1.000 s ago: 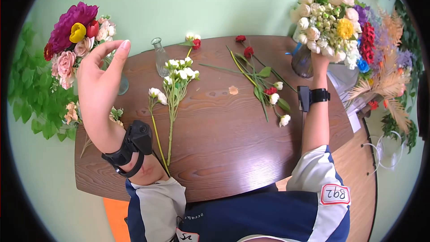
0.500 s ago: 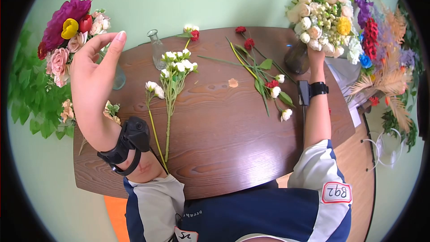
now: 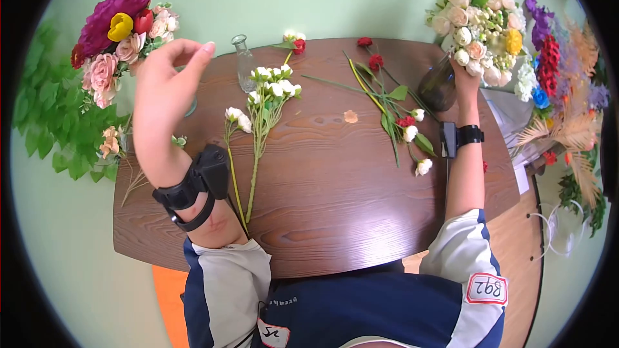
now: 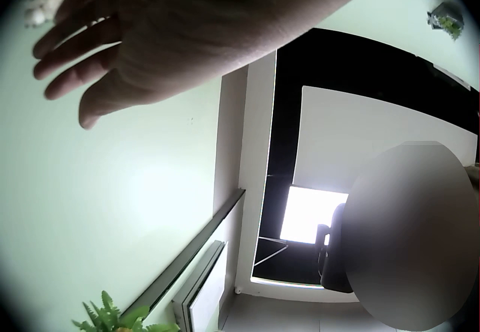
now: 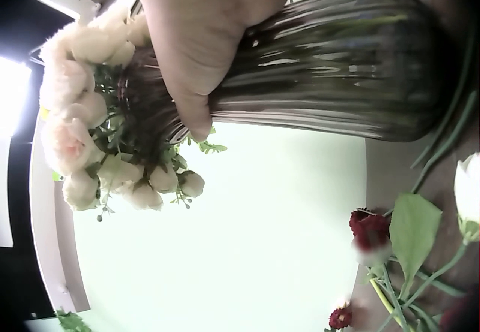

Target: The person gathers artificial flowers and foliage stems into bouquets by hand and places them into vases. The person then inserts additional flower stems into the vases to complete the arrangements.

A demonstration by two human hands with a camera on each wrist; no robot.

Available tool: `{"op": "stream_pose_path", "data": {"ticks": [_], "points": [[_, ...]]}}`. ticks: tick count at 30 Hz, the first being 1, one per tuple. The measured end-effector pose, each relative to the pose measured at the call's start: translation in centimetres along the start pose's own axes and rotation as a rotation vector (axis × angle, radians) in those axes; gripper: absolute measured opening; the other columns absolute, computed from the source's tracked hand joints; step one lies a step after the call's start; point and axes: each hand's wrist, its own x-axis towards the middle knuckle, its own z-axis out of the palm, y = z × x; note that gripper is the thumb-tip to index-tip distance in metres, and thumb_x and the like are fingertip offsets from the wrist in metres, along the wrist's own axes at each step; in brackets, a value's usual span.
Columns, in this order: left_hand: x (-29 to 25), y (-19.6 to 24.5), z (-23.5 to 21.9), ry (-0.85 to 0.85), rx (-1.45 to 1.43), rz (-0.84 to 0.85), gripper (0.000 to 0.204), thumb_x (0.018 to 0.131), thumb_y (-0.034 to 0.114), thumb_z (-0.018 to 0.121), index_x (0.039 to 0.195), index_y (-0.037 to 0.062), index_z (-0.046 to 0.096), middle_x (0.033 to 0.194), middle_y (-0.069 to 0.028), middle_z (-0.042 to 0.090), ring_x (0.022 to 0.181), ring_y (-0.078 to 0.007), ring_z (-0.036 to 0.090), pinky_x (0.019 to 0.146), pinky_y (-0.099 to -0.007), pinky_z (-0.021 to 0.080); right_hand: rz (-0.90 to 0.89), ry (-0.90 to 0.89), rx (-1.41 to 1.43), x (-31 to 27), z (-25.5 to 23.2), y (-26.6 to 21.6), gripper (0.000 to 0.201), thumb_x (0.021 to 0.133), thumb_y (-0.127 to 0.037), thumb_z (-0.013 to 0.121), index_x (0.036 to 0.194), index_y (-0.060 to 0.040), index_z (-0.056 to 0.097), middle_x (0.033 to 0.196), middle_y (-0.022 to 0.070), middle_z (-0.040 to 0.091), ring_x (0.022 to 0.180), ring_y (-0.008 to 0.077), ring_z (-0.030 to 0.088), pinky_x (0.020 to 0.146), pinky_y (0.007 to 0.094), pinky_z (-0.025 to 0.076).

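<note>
In the head view my right hand (image 3: pixel 467 84) grips a dark ribbed glass vase (image 3: pixel 437 87) just below its flowers. The right wrist view shows the thumb wrapped over the vase's neck (image 5: pixel 154 96), with its base close to the table. Cream and white roses (image 3: pixel 461 16), yellow blooms and green fern leaves fill the vase. My left hand (image 3: pixel 167 100) is raised at the left, fingers loosely extended beside a bouquet (image 3: pixel 106 67) of pink roses, a large purple bloom and tulips. In the left wrist view the left fingers (image 4: pixel 79 66) are spread, holding nothing.
On the brown table (image 3: pixel 329 200) lie white flower stems (image 3: pixel 274 84), red and white flowers (image 3: pixel 406 122) and a small peach petal (image 3: pixel 350 116). A clear glass bottle vase (image 3: pixel 244 64) stands at the back. More colourful flowers (image 3: pixel 551 77) crowd the right side.
The head view has shifted a little, moving the whole scene. The vase in my right hand leans slightly more. My left hand keeps its pose beside the bouquet.
</note>
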Motion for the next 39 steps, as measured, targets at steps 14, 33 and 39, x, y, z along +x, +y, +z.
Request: {"op": "stream_pose_path", "data": {"ticks": [14, 33, 39], "points": [[-0.6, -3.1, -4.4, 0.124, -0.221, -0.065, 0.032, 0.082, 0.030, 0.064, 0.090, -0.0016, 0.065, 0.075, -0.0020, 0.062, 0.069, -0.0065, 0.051, 0.063, -0.0207, 0.040, 0.234, -0.997, -1.094, -6.3, 6.6, -20.9, 0.041, 0.076, -0.038, 0.063, 0.082, 0.0029, 0.064, 0.086, 0.0215, 0.063, 0.082, 0.0353, 0.062, 0.074, 0.0408, 0.049], [-2.4, -4.1, -7.8, 0.174, -0.438, -0.114, 0.022, 0.087, 0.020, 0.060, 0.089, -0.0017, 0.063, 0.082, -0.0007, 0.061, 0.077, -0.0063, 0.052, 0.073, -0.0209, 0.040, -0.072, -1.202, -0.887, -6.8, 34.6, -4.6, 0.057, 0.088, -0.054, 0.035, 0.138, -0.0259, 0.029, 0.145, 0.0033, 0.024, 0.133, 0.0305, 0.023, 0.101, 0.0558, 0.024], [-3.1, -4.4, -8.7, 0.214, -0.432, -0.126, 0.023, 0.087, 0.020, 0.059, 0.091, -0.0023, 0.063, 0.088, -0.0052, 0.063, 0.086, -0.0112, 0.055, 0.083, -0.0255, 0.041, -0.001, -1.304, -1.085, -7.2, 27.8, -6.6, 0.063, 0.090, -0.052, 0.034, 0.140, -0.0158, 0.025, 0.144, 0.0195, 0.021, 0.130, 0.0381, 0.026, 0.103, 0.0508, 0.024]]}}
